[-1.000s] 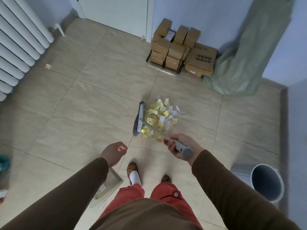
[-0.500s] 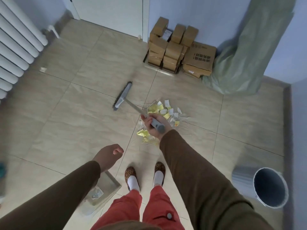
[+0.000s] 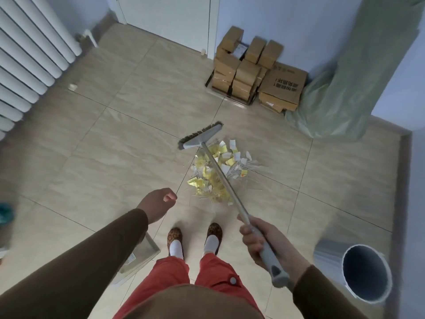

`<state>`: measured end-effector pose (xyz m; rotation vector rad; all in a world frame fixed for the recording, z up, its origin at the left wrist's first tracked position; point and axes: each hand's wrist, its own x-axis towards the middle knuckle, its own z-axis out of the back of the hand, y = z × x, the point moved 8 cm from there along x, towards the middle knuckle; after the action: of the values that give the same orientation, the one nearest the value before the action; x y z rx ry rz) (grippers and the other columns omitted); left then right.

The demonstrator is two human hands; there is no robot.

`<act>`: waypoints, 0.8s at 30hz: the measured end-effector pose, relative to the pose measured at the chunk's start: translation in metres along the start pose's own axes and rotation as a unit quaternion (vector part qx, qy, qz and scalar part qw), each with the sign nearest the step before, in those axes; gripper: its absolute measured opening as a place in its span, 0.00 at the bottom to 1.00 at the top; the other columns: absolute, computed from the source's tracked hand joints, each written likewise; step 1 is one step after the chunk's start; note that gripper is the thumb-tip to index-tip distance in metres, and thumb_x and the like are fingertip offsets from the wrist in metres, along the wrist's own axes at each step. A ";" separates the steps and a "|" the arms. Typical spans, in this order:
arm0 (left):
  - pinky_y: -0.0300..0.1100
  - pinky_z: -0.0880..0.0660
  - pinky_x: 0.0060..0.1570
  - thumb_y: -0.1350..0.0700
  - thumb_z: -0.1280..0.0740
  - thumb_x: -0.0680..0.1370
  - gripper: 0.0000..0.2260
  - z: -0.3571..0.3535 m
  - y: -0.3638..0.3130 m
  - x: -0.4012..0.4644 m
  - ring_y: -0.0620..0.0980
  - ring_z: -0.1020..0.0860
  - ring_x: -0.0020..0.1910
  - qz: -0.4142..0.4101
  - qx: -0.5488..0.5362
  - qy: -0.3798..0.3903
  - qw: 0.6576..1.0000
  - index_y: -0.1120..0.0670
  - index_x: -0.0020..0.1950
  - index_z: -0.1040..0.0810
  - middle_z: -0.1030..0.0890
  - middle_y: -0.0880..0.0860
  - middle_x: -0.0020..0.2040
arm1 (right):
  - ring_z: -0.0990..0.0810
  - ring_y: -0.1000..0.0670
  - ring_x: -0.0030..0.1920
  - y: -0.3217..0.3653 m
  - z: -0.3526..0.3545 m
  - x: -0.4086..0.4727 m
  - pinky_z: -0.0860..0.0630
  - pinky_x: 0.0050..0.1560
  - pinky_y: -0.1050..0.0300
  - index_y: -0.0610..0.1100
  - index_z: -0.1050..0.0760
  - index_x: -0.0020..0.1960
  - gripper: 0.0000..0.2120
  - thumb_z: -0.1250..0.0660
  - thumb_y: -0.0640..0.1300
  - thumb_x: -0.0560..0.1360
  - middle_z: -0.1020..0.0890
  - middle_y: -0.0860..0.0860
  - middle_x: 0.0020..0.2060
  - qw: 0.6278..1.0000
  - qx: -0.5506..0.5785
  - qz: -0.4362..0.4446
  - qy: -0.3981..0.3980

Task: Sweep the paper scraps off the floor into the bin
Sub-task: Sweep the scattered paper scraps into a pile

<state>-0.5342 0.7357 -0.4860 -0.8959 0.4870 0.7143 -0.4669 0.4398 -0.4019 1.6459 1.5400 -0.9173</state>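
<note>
A pile of yellow and white paper scraps point(image 3: 203, 186) lies on the tiled floor just ahead of my feet. My right hand point(image 3: 257, 240) grips the grey handle of a broom point(image 3: 199, 137). Its brush head rests on the floor at the pile's far left edge, and the shaft crosses over the scraps. My left hand point(image 3: 158, 203) is curled into a fist left of the pile, directly above a pale dustpan point(image 3: 145, 252) standing by my left foot. The dustpan's handle is hidden under my hand and sleeve. A grey bin point(image 3: 328, 249) stands open at the lower right.
Stacked cardboard boxes point(image 3: 250, 72) and a green sack point(image 3: 345, 88) stand against the far wall. A white radiator point(image 3: 30, 56) lines the left wall, with one stray scrap point(image 3: 72, 87) near it. A closed door point(image 3: 170, 17) is at the back.
The broom head has swung from the left of the pile round to its far side. My right hand has pulled back toward my body. My left hand has stayed above the dustpan.
</note>
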 end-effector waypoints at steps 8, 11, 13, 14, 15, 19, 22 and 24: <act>0.47 0.26 0.56 0.55 0.34 0.78 0.06 0.022 0.004 -0.031 0.52 0.20 0.54 -0.033 -0.006 -0.034 0.999 0.50 0.52 0.18 0.17 0.51 0.53 | 0.36 0.56 0.22 -0.003 0.018 -0.019 0.37 0.18 0.64 0.39 0.28 0.64 0.13 0.39 0.44 0.82 0.30 0.50 0.28 0.925 -0.334 0.085 -0.158; 0.45 0.27 0.55 0.55 0.34 0.78 0.06 0.034 0.022 -0.050 0.51 0.21 0.54 -0.046 -0.003 -0.046 0.998 0.50 0.53 0.19 0.17 0.52 0.54 | 0.35 0.55 0.23 -0.034 0.014 -0.020 0.35 0.19 0.63 0.40 0.28 0.63 0.11 0.40 0.42 0.83 0.29 0.49 0.30 0.894 -0.400 0.103 -0.173; 0.45 0.26 0.56 0.55 0.34 0.78 0.06 0.043 0.040 -0.068 0.51 0.21 0.55 -0.055 -0.008 -0.051 0.997 0.48 0.52 0.19 0.17 0.51 0.55 | 0.36 0.55 0.22 -0.066 0.013 -0.020 0.36 0.19 0.63 0.41 0.27 0.61 0.09 0.40 0.42 0.83 0.30 0.49 0.29 0.905 -0.376 0.107 -0.171; 0.45 0.26 0.56 0.54 0.34 0.78 0.06 0.047 0.052 -0.079 0.51 0.21 0.55 -0.061 -0.008 -0.053 0.997 0.48 0.52 0.19 0.17 0.51 0.55 | 0.36 0.55 0.22 -0.083 0.013 -0.019 0.36 0.19 0.64 0.41 0.27 0.60 0.09 0.40 0.42 0.83 0.30 0.49 0.29 0.910 -0.363 0.109 -0.170; 0.45 0.27 0.56 0.54 0.34 0.78 0.06 0.052 0.063 -0.090 0.51 0.21 0.56 -0.069 -0.007 -0.056 0.996 0.48 0.53 0.19 0.17 0.51 0.55 | 0.36 0.55 0.21 -0.100 0.013 -0.018 0.36 0.18 0.64 0.41 0.27 0.60 0.08 0.39 0.42 0.82 0.30 0.49 0.28 0.908 -0.363 0.113 -0.174; 0.44 0.27 0.56 0.54 0.35 0.79 0.06 0.076 0.112 -0.146 0.49 0.21 0.55 -0.113 -0.001 -0.069 0.991 0.48 0.53 0.19 0.18 0.50 0.55 | 0.34 0.54 0.21 -0.186 0.008 -0.009 0.34 0.19 0.63 0.40 0.26 0.59 0.08 0.39 0.41 0.82 0.29 0.49 0.28 0.896 -0.375 0.143 -0.191; 0.41 0.29 0.53 0.54 0.35 0.79 0.06 0.100 0.155 -0.197 0.47 0.22 0.53 -0.147 0.010 -0.087 0.985 0.48 0.54 0.19 0.18 0.49 0.53 | 0.33 0.54 0.22 -0.256 -0.003 -0.008 0.33 0.20 0.62 0.39 0.26 0.56 0.07 0.38 0.41 0.82 0.28 0.48 0.28 0.887 -0.383 0.168 -0.195; 0.40 0.30 0.52 0.54 0.34 0.80 0.06 0.116 0.175 -0.223 0.47 0.22 0.52 -0.161 0.020 -0.097 0.982 0.49 0.55 0.19 0.19 0.49 0.53 | 0.33 0.54 0.21 -0.286 -0.009 -0.008 0.34 0.19 0.62 0.38 0.26 0.55 0.06 0.38 0.41 0.82 0.29 0.48 0.28 0.887 -0.381 0.182 -0.190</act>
<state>-0.8021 0.8281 -0.3700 -0.8339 0.1758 0.4859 -0.7527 0.4595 -0.3958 1.0394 1.0573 -0.3200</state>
